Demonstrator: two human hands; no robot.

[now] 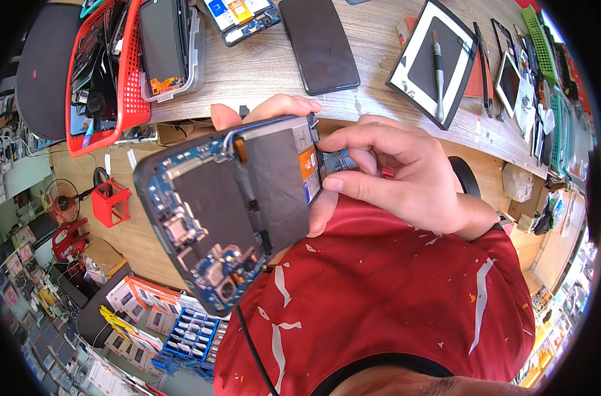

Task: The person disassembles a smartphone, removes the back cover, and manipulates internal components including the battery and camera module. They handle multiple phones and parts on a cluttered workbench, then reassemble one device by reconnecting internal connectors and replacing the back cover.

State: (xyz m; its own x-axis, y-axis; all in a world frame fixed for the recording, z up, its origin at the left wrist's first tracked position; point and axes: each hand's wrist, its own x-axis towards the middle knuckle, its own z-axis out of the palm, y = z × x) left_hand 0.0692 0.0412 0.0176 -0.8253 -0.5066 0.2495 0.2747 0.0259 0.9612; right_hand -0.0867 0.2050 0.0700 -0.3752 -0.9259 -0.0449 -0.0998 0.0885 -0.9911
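An opened phone [274, 178] is held tilted in front of me, its inside facing up. It shows blue circuit boards, a black sheet and a battery with an orange and blue label. Behind it, my left hand [281, 107] is closed around it, fingers over the far edge and thumb at the near edge; the palm is hidden. My right hand [406, 175] is closed at the phone's right end, with its index finger and thumb tips against the edge. A small red bit [388, 171] shows among its curled fingers, too little to name.
On the wooden table [247, 79] lie a dark phone [319, 46], another opened phone [241, 16] and a white-bordered frame [406, 69] with a pen-like tool [438, 72] on it. A red basket [129, 86] of phone parts and a clear plastic box [196, 59] stand left.
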